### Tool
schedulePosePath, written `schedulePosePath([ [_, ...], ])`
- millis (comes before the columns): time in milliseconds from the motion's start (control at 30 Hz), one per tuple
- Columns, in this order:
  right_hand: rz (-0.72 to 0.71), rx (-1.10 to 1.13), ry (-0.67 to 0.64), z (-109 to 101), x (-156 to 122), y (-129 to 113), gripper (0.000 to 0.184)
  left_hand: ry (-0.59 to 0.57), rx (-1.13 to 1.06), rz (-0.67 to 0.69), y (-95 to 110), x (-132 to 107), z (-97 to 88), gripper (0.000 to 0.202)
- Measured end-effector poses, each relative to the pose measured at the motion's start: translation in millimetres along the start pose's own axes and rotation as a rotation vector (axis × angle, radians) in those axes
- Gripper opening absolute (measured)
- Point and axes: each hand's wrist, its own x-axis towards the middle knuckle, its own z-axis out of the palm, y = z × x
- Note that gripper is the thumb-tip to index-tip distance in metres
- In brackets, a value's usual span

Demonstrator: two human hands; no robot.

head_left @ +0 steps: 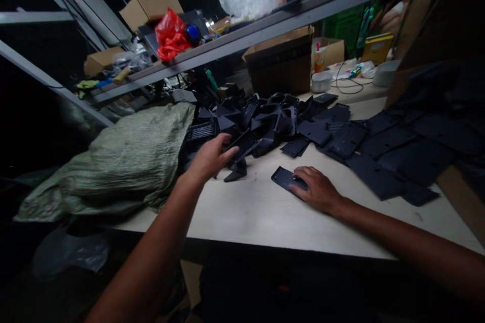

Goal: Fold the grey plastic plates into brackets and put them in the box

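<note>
My left hand reaches to the near edge of a heap of black plastic parts, thumb and fingers apart. Just beyond its fingertips lies a ribbed black part; whether they touch it I cannot tell. A small angled black piece rests on the table below that. Over on the right, my right hand grips a flat, slotted black plastic panel by its right end, thumb along the near edge and fingers over the top. The panel is at the tabletop.
A green woven sack lies left on the pale table. Flat black panels are spread on the right. A shelf beam crosses above, bearing a red bag. Behind stand a cardboard box and a white bowl.
</note>
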Motion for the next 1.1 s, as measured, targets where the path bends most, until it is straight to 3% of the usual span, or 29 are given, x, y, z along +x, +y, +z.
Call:
schedulePosePath([
  [100,0.008,-0.038,-0.022,10,-4,0,0.049,-0.013,0.088,0.049,7,33,8.1,0.048],
  [200,0.046,-0.042,-0.030,14,-8,-1,0.057,-0.133,0.206,-0.053,6,52,33.1,0.048],
  [300,0.077,0.008,-0.014,14,-10,2,0.050,-0.225,0.179,-0.072,1,54,54.7,0.034],
  [400,0.091,0.081,0.006,11,-10,5,0.045,-0.312,0.071,-0.021,1,42,52.7,0.022],
  [500,0.108,0.139,0.025,7,-10,6,0.047,-0.250,-0.128,-0.052,6,12,29.0,0.027],
  [633,0.113,0.161,0.033,3,-10,5,0.051,0.185,-0.784,-0.317,19,-53,-1.5,0.043],
  [700,0.094,0.169,0.042,3,-11,5,0.050,0.379,-1.030,-0.519,25,-94,-6.1,0.043],
  [767,0.074,0.179,0.059,4,-11,5,0.049,0.498,-1.234,-0.686,31,-134,-2.5,0.042],
  [833,0.059,0.185,0.074,4,-11,6,0.047,0.532,-1.488,-0.721,36,-169,7.7,0.051],
  [933,0.050,0.188,0.098,2,-11,8,0.044,0.492,-1.822,-0.663,43,-205,30.6,0.072],
  [1100,0.072,0.204,0.152,-7,-8,9,0.036,0.436,-2.098,-0.627,70,-217,67.3,0.058],
])
